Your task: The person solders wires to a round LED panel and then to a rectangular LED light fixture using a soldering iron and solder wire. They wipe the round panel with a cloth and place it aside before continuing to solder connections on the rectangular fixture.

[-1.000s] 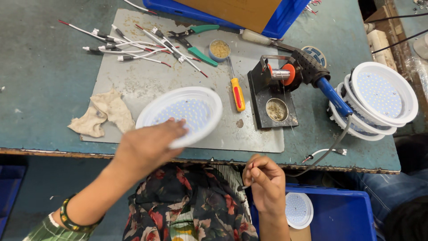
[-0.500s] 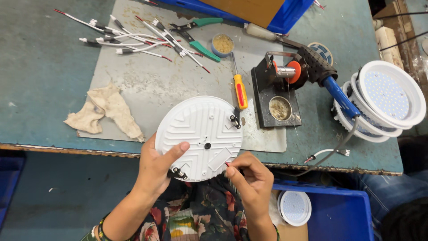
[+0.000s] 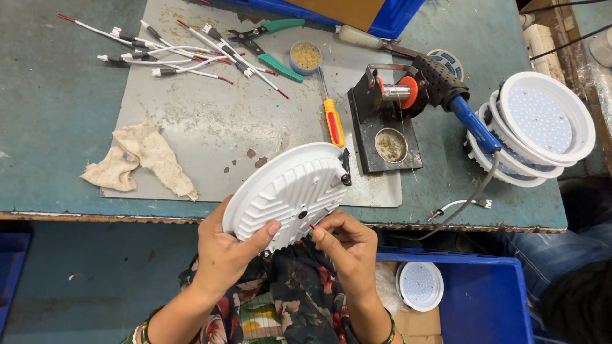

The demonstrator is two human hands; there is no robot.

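Your left hand (image 3: pixel 229 251) clamps round white ribbed plastic lamp housing (image 3: pixel 287 194), fingers wrapped on lower rim, thumb across back — housing tilted back-up over near edge of teal counter (image 3: pixel 51 114), so finned rear faces you. Your right hand (image 3: pixel 347 245) pinches thin red-tipped wire (image 3: pixel 312 225) at housing's edge, fingertips together. Black spring clip (image 3: pixel 346 171) juts from rim. Blue-handled soldering iron (image 3: pixel 456 92) rests in black metal stand (image 3: pixel 382 134) — tip kept off grey mat (image 3: pixel 210 121). Crumpled beige rag (image 3: pixel 137 159) lies left
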